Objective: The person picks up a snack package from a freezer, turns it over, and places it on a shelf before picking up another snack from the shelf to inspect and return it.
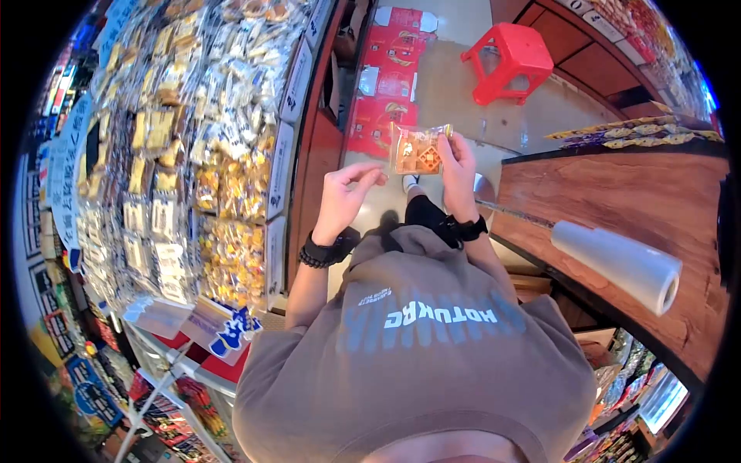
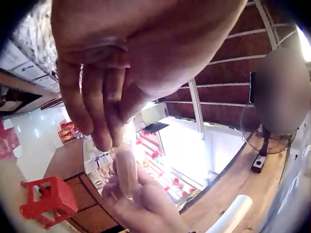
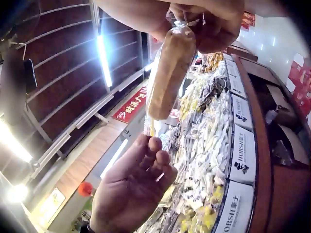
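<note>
Packed rows of wrapped snacks [image 1: 239, 108] are filling the left of the shop, while a plastic roll [image 1: 617, 266] is lying on the wooden counter [image 1: 641, 185] at right. Between them, the right hand [image 1: 460, 177] is pinching a snack packet [image 1: 413, 150] in the air, the left hand's [image 1: 346, 201] loosely curled fingers holding nothing just beside it. Beyond the head view, the left wrist view is showing a fan [image 2: 266, 137], the right a red banner [image 3: 131, 104].

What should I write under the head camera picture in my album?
Right hand holding a wrapped snack, left hand close by, red stool beyond.
</note>
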A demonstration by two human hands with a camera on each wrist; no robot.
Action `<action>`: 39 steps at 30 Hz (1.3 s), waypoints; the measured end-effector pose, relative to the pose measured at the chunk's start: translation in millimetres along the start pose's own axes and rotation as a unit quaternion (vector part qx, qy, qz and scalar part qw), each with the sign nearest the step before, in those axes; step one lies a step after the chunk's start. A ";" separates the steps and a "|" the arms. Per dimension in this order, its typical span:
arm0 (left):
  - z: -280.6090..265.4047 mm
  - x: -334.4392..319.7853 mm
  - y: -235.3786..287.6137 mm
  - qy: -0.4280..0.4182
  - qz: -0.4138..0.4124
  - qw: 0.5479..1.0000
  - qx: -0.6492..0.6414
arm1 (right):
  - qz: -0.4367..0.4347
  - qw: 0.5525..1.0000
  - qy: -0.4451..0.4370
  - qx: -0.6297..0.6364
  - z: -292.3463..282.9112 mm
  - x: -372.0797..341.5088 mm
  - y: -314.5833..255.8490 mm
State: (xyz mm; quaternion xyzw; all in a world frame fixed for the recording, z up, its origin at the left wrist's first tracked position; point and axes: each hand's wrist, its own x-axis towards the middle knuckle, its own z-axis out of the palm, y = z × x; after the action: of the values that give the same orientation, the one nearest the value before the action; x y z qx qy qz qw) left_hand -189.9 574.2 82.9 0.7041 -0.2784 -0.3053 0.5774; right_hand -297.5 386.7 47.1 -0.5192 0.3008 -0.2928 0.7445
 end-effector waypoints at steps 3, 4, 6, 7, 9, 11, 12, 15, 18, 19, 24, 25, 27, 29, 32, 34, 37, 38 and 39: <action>2.8 51.4 14.6 0.055 0.009 0.998 0.020 | -0.004 0.999 -0.012 0.031 2.2 49.8 0.3; 4.9 68.6 18.2 0.058 0.011 0.997 0.045 | -0.001 0.999 -0.028 0.029 2.8 67.7 3.2; 9.7 104.0 15.5 0.074 0.022 0.991 0.108 | -0.012 0.998 -0.037 0.056 6.5 99.5 2.5; 15.3 119.6 24.9 0.090 0.009 0.989 0.113 | -0.016 0.998 -0.037 0.056 9.6 111.8 -7.6; 19.8 150.0 27.9 0.111 0.010 0.987 0.119 | -0.045 0.998 -0.033 0.032 6.7 142.0 -10.2; 22.5 179.5 39.9 0.118 0.007 0.986 0.119 | -0.024 0.999 -0.023 0.032 1.6 168.8 -19.7; 24.0 192.2 43.8 0.118 0.008 0.985 0.128 | 0.002 1.000 -0.007 0.018 -1.0 177.3 -23.0; 30.4 220.2 55.2 0.117 0.007 0.986 0.118 | -0.004 1.000 -0.010 0.007 -4.6 202.3 -31.3; 34.0 248.4 59.3 0.125 0.023 0.989 0.079 | 0.034 0.999 -0.025 0.031 -10.9 217.7 -35.5; 33.3 257.1 59.3 0.119 0.028 0.989 0.088 | 0.037 0.998 -0.023 0.040 -9.6 222.8 -35.7; 32.5 300.9 52.7 0.071 0.008 0.996 0.057 | 0.089 0.994 -0.056 0.042 0.9 252.5 -56.5; 30.1 311.6 50.3 0.062 0.023 0.992 0.104 | 0.075 0.993 -0.082 0.037 -4.5 264.8 -43.3; 27.5 334.4 43.6 0.034 -0.007 0.997 0.072 | 0.052 0.994 -0.095 0.009 0.2 282.9 -40.8; 17.5 364.8 39.5 0.004 -0.028 0.997 0.066 | 0.024 0.989 -0.142 -0.019 5.9 310.3 -51.7; 5.8 413.4 47.2 -0.041 -0.045 0.997 0.056 | 0.055 0.990 -0.132 -0.010 20.1 351.9 -60.3; -1.2 444.6 55.7 -0.040 0.070 0.994 0.069 | 0.044 0.989 -0.134 -0.052 35.8 378.9 -80.8; -16.7 486.1 72.6 -0.032 0.085 0.994 0.058 | 0.044 0.983 -0.130 -0.123 51.8 419.1 -85.5; -21.7 499.1 71.9 -0.016 0.117 0.992 0.046 | 0.017 0.985 -0.116 -0.129 55.9 433.2 -80.4; -28.8 511.1 71.1 -0.009 0.114 0.993 0.042 | -0.008 0.986 -0.102 -0.132 67.1 444.2 -84.1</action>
State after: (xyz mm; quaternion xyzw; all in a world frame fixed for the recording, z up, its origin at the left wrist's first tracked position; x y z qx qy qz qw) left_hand 165.5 199.4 101.6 0.6887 -0.3741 -0.2319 0.5763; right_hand 30.2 70.0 81.8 -0.6426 0.2550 -0.2014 0.6939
